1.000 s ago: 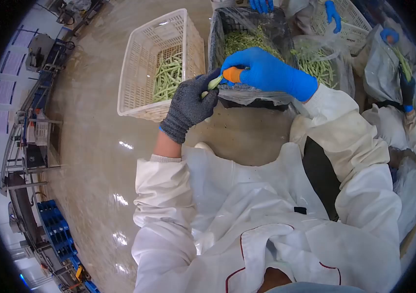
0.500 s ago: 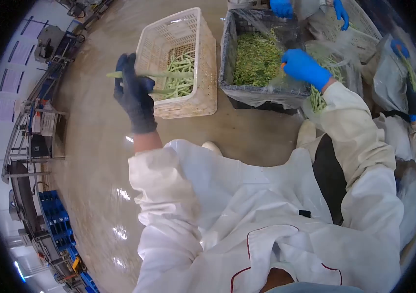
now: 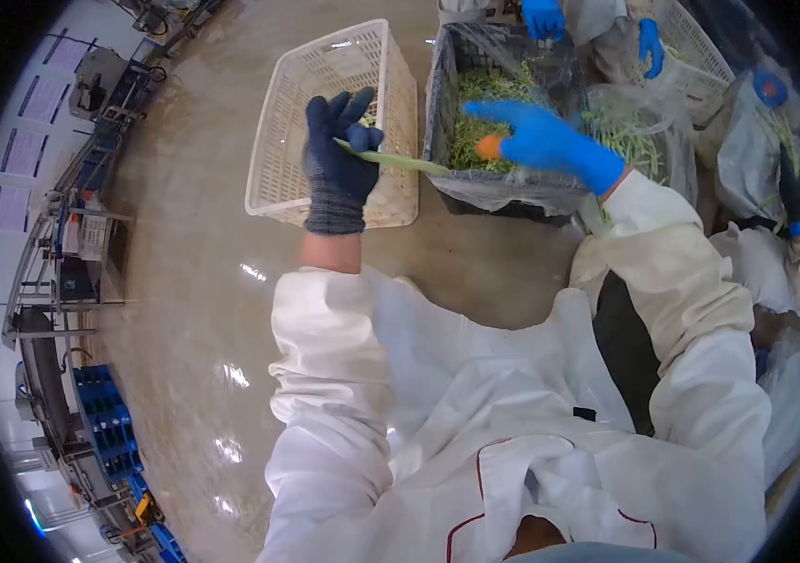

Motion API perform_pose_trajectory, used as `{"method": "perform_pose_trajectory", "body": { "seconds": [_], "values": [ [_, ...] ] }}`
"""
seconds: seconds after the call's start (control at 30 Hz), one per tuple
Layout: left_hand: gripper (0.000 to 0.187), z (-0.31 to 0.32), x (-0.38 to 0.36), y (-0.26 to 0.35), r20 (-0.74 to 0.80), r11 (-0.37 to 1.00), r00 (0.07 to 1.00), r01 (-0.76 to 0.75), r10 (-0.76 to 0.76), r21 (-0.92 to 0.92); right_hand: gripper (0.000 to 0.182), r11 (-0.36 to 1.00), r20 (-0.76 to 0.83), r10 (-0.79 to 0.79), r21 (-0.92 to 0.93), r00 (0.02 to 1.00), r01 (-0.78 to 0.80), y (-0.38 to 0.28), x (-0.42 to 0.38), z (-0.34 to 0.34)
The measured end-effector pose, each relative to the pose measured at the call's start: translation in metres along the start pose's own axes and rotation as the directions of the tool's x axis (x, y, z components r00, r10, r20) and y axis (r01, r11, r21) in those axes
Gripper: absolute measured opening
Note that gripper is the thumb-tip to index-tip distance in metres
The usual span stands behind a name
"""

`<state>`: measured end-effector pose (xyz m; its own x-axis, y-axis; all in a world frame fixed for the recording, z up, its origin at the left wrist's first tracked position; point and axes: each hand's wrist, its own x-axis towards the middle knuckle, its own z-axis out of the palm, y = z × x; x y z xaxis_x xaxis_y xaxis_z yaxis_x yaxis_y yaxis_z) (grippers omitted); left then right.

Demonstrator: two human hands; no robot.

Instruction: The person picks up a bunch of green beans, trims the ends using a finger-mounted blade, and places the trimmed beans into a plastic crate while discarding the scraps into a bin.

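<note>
My left hand [image 3: 339,164], in a dark knit glove, grips one end of a long green bean [image 3: 400,161] over the white plastic basket [image 3: 297,150]. The bean points right toward my right hand [image 3: 536,136], which wears a blue glove and holds a small orange-handled tool [image 3: 489,145] above the black crate [image 3: 498,188]. The tool sits just past the bean's free end. The crate is lined with clear plastic and holds green trimmings [image 3: 480,117].
Other people's blue-gloved hands [image 3: 542,17] work at the far side of the crate. More baskets and plastic bags of green beans [image 3: 639,141] lie to the right. Bare wet floor [image 3: 184,244] spreads left; machinery and blue pallets [image 3: 109,432] line the far left.
My left hand swung from left of the white basket to over it, now with a single bean. My right hand drew back toward the bean, and the orange tool shows again.
</note>
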<state>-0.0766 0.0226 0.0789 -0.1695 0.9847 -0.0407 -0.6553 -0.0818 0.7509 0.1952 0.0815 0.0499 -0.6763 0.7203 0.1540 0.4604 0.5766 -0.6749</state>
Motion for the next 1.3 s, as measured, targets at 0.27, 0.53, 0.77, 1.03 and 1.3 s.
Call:
{"method": "perform_pose_trajectory", "body": {
  "seconds": [0.27,0.53,0.77,1.03,1.3],
  "values": [
    [0.042,0.009,0.009,0.001,-0.026,0.983,0.983,-0.183,0.183,0.013,0.03,0.98,0.26,-0.014,0.196,0.966,-0.039,-0.024,0.0,0.037],
    [0.044,0.006,-0.016,0.001,0.01,0.666,0.999,-0.035,0.042,0.745,0.023,0.853,0.061,0.073,0.513,0.995,-0.094,-0.008,-0.002,0.017],
    [0.026,0.045,-0.031,-0.011,0.233,0.723,0.96,-0.271,0.155,0.635,0.028,0.931,0.411,0.133,0.26,0.902,-0.255,-0.034,-0.009,0.011],
    [0.03,0.018,-0.031,-0.033,0.491,-0.317,0.856,-0.426,0.161,0.847,0.029,0.983,-0.179,-0.181,-0.049,0.967,0.175,-0.017,0.0,-0.01],
    [0.028,0.027,-0.04,-0.04,0.454,-0.614,0.889,-0.389,-0.057,0.686,0.028,0.795,-0.033,-0.467,-0.453,0.884,0.403,-0.029,0.002,0.0]
  ]
}}
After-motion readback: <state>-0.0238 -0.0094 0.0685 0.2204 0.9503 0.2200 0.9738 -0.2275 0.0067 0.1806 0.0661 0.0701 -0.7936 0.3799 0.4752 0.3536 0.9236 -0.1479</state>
